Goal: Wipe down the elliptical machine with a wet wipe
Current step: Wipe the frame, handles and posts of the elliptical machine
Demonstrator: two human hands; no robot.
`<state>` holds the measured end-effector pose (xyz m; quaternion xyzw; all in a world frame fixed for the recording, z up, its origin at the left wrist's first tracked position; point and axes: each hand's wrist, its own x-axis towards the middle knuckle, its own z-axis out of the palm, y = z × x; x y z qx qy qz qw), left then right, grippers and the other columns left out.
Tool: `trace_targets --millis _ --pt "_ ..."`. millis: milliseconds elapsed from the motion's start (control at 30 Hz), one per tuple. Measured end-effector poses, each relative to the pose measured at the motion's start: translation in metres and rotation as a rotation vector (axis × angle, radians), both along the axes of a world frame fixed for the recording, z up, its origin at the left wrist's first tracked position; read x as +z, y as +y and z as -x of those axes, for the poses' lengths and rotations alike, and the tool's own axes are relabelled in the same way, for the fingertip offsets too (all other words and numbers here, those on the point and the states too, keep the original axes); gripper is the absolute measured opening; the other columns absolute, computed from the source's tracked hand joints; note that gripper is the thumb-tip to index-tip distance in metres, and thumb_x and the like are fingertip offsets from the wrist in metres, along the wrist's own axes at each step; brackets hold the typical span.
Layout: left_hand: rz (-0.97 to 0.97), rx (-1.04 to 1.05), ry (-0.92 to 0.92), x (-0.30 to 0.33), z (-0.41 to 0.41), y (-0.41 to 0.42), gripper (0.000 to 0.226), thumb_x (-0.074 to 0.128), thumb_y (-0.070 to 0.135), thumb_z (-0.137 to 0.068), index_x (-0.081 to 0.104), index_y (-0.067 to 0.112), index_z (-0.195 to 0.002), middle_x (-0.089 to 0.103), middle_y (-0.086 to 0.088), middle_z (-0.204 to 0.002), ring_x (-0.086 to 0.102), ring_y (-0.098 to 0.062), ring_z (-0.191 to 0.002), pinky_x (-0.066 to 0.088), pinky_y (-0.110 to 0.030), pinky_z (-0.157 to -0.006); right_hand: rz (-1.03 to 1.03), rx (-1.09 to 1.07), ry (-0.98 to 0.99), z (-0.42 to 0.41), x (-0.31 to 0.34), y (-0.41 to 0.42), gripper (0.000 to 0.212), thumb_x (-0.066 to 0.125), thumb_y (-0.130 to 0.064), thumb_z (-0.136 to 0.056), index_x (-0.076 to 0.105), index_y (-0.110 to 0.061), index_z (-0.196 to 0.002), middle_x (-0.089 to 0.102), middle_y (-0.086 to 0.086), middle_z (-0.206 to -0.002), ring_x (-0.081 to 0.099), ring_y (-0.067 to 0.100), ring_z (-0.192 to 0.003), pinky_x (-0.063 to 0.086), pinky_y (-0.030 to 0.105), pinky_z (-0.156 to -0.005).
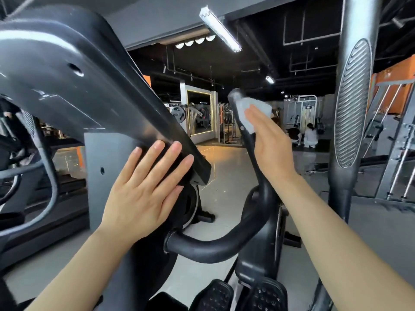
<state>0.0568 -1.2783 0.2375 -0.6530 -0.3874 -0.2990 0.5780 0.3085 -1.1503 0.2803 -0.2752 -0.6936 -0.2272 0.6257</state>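
The black elliptical machine fills the view, its console housing [67,70] slanting down from upper left. My left hand [143,187] rests flat with straight fingers on the housing's lower edge. A curved black fixed handlebar [247,221] rises at the centre. My right hand [269,144] presses a pale wet wipe [249,111] against the upper end of that handlebar, fingers straight; whether the thumb wraps behind the bar is hidden. A tall moving arm with a ribbed grip [352,104] stands at the right. Two black foot pedals [242,295] show at the bottom.
A treadmill [27,176] stands close on the left. Weight racks and cable machines [395,153] stand on the right. Across the open grey floor, two people [307,135] crouch far back near more gym machines and a mirror.
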Motion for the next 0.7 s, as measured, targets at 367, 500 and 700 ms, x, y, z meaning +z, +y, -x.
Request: trace_targets --millis 367,500,700 --pt "0.002 0.028 0.000 -0.004 0.002 0.002 0.053 0.036 0.036 -0.104 0.025 0.022 -0.153 0.017 -0.004 -0.159 0.018 -0.030 -0.145 0.016 -0.048 -0.119 -0.048 -0.036 0.209 0.003 -0.005 -0.042 0.038 0.035 -0.005 -0.093 0.065 0.003 -0.117 0.065 0.015 -0.121 0.056 0.021 -0.120 0.035 0.020 -0.107" --pt "-0.010 0.024 0.007 -0.002 0.002 0.002 0.052 0.036 0.031 -0.103 0.026 0.020 -0.153 0.016 -0.004 -0.159 0.018 -0.029 -0.145 0.014 -0.047 -0.119 -0.141 -0.093 -0.095 0.021 0.060 -0.024 0.033 0.048 0.011 -0.087 0.069 0.002 -0.110 0.064 0.018 -0.124 0.056 0.036 -0.122 0.035 0.035 -0.109" --pt "-0.001 0.029 0.008 -0.002 0.003 0.003 0.052 0.039 0.029 -0.102 0.028 0.020 -0.153 0.015 -0.004 -0.160 0.017 -0.029 -0.146 0.016 -0.047 -0.119 -0.073 -0.093 -0.106 -0.005 -0.004 -0.005 0.039 0.039 0.002 -0.088 0.065 0.004 -0.117 0.060 0.022 -0.127 0.057 0.030 -0.115 0.041 0.032 -0.101"
